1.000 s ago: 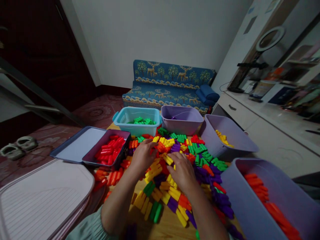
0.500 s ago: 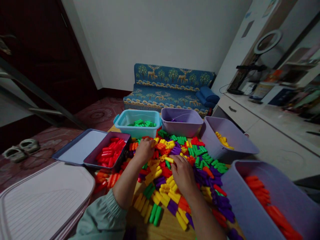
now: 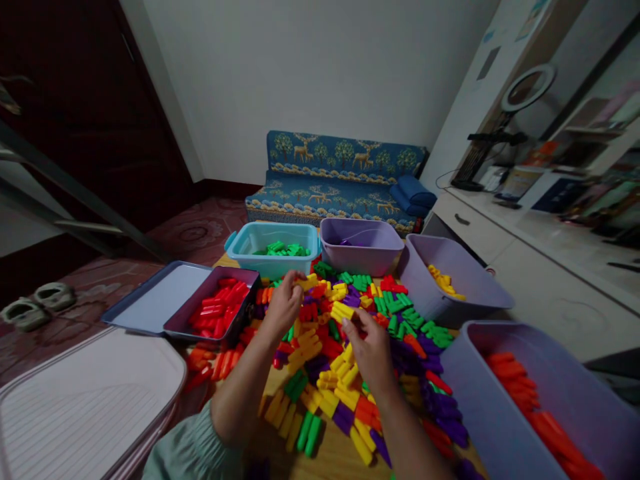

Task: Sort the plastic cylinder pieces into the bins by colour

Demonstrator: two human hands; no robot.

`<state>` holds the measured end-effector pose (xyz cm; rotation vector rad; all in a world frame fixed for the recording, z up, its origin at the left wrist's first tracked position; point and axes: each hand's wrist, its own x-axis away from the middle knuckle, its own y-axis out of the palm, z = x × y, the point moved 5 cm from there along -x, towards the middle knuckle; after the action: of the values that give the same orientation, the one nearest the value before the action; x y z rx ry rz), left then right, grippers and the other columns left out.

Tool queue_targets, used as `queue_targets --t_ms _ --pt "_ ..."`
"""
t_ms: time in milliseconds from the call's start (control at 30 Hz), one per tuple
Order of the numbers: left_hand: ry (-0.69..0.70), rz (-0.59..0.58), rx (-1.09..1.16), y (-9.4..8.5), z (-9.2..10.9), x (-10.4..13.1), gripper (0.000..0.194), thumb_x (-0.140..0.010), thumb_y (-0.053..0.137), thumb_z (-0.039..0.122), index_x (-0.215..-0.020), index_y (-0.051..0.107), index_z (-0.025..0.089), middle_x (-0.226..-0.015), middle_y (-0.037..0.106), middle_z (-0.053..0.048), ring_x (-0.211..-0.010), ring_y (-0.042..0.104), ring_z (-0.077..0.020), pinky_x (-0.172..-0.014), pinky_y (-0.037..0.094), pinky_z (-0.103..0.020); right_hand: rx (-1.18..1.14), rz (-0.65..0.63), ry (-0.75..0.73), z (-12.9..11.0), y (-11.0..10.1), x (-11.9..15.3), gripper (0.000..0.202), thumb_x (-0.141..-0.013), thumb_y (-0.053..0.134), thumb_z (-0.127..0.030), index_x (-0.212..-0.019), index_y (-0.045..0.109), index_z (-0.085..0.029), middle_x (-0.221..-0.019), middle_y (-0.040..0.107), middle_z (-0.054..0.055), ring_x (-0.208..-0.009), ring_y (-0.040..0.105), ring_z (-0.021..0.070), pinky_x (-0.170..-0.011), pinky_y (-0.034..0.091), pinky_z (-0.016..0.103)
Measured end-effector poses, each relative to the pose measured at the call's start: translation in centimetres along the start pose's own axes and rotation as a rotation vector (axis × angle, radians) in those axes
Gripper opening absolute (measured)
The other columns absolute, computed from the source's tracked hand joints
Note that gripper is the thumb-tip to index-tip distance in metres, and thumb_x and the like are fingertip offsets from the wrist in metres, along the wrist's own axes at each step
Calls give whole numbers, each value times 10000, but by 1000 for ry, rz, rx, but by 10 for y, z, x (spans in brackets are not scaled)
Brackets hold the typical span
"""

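Pinches a yellow block [image 3: 342, 311] in the narrowly closed right hand [image 3: 371, 343], lengthwise leftward and slightly away past the fingertips, and holds a second yellow block [image 3: 308, 281] in the left hand [image 3: 286, 305], pointing rightward from its fingers.

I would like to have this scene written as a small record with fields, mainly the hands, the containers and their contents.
left hand: fingertips at a yellow piece; firm grip unclear
right hand: holds joined yellow blocks
table: wooden, with a mixed pile of red, orange, yellow, green and purple pieces
turquoise bin: green pieces
back purple bin: something purple, mostly hidden
right far bin: yellow pieces
right near bin: orange-red pieces
hinged box: lid open, red pieces inside
background: blue patterned sofa
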<state>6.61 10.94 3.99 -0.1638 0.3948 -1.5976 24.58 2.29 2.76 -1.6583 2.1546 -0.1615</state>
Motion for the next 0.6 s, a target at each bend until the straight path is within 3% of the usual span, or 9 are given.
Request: queue_targets --t_ms 100,200,367,600 --pt "-219 -214 607 21 5 28 274 -773 503 355 -1015 497 227 -693 612 1 -524 526 -117 -405 254 -158 -416 30 126 -2 -3 1 303 -821 588 -391 -1026 651 -177 -961 700 68 -809 648 189 -727 507 298" --pt "-241 -413 829 38 16 47 325 -758 600 413 -994 480 226 -742 630 -17 -558 533 -100 -406 221 -130 -680 34 251 -2 -3 2 286 -781 643 -385 -974 651 -174 -877 699 49 -678 635 152 -600 491 255" --pt "-200 -452 799 41 14 49 420 -764 640 488 -1054 473 235 -824 646 -41 -621 542 -98 -445 265 -132 -772 -44 287 -3 -2 0 245 -754 693 -347 -917 629 -177 -783 680 17 -598 590 100 -559 454 206" --pt "-217 -443 564 40 3 51 441 -772 625 524 -1100 515 251 -791 623 -7 -617 552 -102 -470 312 -140 -577 -92 288 -2 4 3 450 -745 692 -399 -1122 556 -196 -674 637 -18 -535 562 112 -496 419 208"
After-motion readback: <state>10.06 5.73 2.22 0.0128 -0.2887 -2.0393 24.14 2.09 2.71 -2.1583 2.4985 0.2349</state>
